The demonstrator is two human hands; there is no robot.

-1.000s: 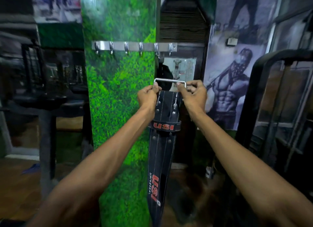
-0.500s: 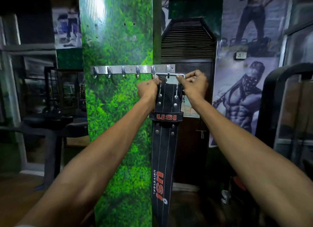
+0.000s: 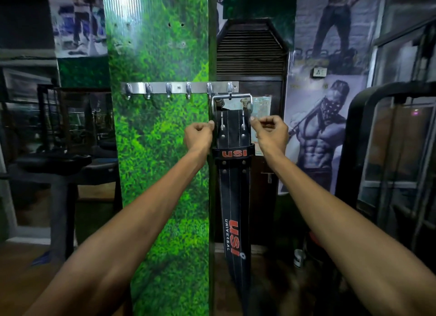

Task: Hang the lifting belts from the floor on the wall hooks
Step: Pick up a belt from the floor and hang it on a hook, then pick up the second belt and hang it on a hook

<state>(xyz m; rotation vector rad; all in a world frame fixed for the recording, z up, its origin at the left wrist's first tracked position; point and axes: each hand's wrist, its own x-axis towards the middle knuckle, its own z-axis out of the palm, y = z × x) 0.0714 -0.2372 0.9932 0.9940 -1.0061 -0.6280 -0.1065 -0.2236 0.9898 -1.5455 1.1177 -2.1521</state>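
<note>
A black leather lifting belt [image 3: 232, 190] with red "USI" lettering hangs straight down along the right edge of the green pillar. Its steel buckle [image 3: 232, 97] is caught over the rightmost hook [image 3: 230, 89] of a silver hook rack [image 3: 179, 88]. My left hand [image 3: 199, 136] is at the belt's left edge just below the buckle, and my right hand [image 3: 270, 132] is at its right edge. On both hands the fingers are curled in and the thumbs are at the belt's edges, with nothing held. The other hooks on the rack are bare.
The rack is screwed to a pillar covered in green grass print [image 3: 160, 150]. A dark wooden door [image 3: 262, 174] stands behind the belt, with a poster wall [image 3: 325, 131] to the right. A black machine frame [image 3: 368, 108] is at far right and a bench [image 3: 54, 161] at left.
The belt went up and its buckle now sits on the rightmost hook. Both hands have left the buckle and dropped to the belt's sides.
</note>
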